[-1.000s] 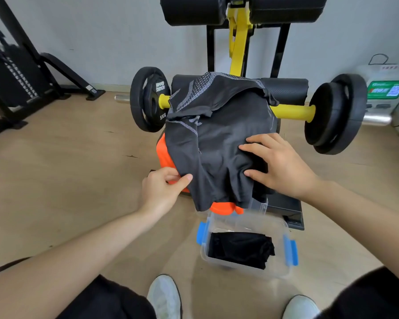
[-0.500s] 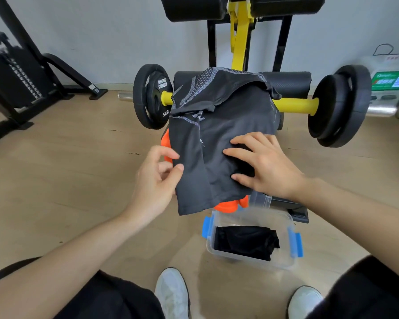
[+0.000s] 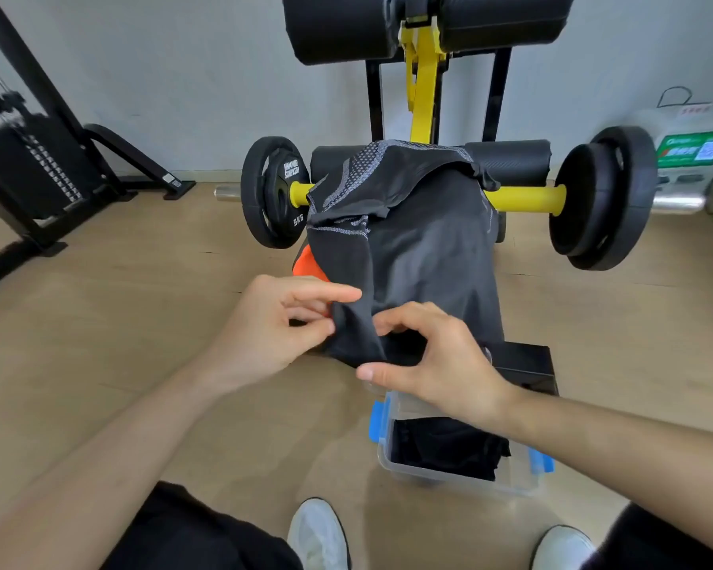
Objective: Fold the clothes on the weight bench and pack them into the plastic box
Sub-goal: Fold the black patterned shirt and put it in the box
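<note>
A dark grey sports shirt (image 3: 425,248) with lighter patterned trim lies draped over the weight bench (image 3: 523,359). An orange garment (image 3: 307,263) peeks out under its left edge. My left hand (image 3: 272,327) pinches the shirt's lower left hem between thumb and fingers. My right hand (image 3: 433,359) has its fingers curled into the hem beside it, thumb stretched out below. The clear plastic box (image 3: 462,479) with blue latches stands on the floor under my right wrist, holding a folded black garment (image 3: 445,446).
A yellow barbell (image 3: 523,197) with black plates crosses behind the bench, below the padded rollers (image 3: 338,30). A black machine frame (image 3: 38,158) stands at the left, a white device (image 3: 692,154) at the right wall. My white shoes (image 3: 318,536) are near the box on the wooden floor.
Both hands have come together at the shirt's lower left hem. The left hand now pinches the cloth; the right hand has slid down from lying flat and curled onto the hem.
</note>
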`<move>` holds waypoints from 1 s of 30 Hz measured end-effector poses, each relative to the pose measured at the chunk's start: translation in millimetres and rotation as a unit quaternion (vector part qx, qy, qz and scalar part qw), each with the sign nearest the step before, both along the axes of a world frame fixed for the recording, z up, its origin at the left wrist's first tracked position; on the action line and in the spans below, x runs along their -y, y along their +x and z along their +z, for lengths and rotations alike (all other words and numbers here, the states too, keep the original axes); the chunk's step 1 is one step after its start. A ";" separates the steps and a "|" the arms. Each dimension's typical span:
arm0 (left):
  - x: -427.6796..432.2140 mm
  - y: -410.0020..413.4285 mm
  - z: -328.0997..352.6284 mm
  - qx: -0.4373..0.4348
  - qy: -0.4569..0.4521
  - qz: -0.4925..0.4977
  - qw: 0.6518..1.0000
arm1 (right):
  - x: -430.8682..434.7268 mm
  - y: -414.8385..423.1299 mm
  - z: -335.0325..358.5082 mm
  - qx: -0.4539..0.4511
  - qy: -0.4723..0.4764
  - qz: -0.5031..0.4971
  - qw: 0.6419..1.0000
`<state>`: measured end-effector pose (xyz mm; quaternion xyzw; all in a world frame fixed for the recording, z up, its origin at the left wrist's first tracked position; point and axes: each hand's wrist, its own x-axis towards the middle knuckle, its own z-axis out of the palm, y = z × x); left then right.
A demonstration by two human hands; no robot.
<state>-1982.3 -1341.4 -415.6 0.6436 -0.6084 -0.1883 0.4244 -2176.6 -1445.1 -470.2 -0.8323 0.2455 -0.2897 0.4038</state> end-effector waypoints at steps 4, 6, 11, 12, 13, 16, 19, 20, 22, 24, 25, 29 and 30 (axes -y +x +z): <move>2.5 -0.9 -1.3 0.048 -0.012 -0.004 0.999 | 3.2 7.7 -4.1 0.049 0.016 -0.025 0.998; 3.6 2.3 -1.5 0.121 -0.028 -0.013 0.992 | 6.1 6.3 -1.2 0.041 0.015 -0.013 0.999; 4.3 20.6 -3.7 0.277 -0.015 -0.049 0.960 | 13.0 -3.6 1.8 -0.020 -0.009 0.054 0.998; 4.9 20.8 -2.8 0.282 -0.019 -0.048 0.958 | 14.5 -5.1 1.0 -0.024 -0.020 0.053 0.998; 5.7 19.9 -1.8 0.282 -0.027 -0.048 0.958 | 15.7 -6.5 0.8 -0.020 -0.025 0.051 0.998; 9.8 16.3 -1.1 0.239 -0.042 -0.055 0.968 | 12.8 -8.1 3.7 0.021 -0.034 0.037 0.999; 15.2 9.6 -1.9 0.153 -0.026 -0.018 0.988 | 5.3 -5.4 9.4 0.034 -0.047 0.026 0.998; 17.9 6.2 -1.9 0.134 -0.033 -0.005 0.990 | 2.4 -3.2 10.5 0.029 -0.050 0.016 0.998; 22.7 -0.5 -0.6 0.105 -0.052 0.012 0.993 | -1.8 1.7 10.8 0.029 -0.051 -0.021 0.998; 26.7 -4.7 0.2 0.084 -0.061 0.030 0.994 | -4.0 6.6 11.0 0.051 -0.034 -0.074 0.995; 28.1 -4.9 -0.5 0.078 -0.062 0.038 0.994 | -3.8 7.7 11.7 0.067 -0.025 -0.096 0.993; 29.3 0.0 -5.7 0.100 -0.049 0.060 0.992 | 7.3 3.7 15.3 0.082 0.028 -0.091 0.992; 28.7 0.7 -6.2 0.119 -0.037 0.050 0.991 | 9.9 1.5 16.9 0.080 0.040 -0.078 0.993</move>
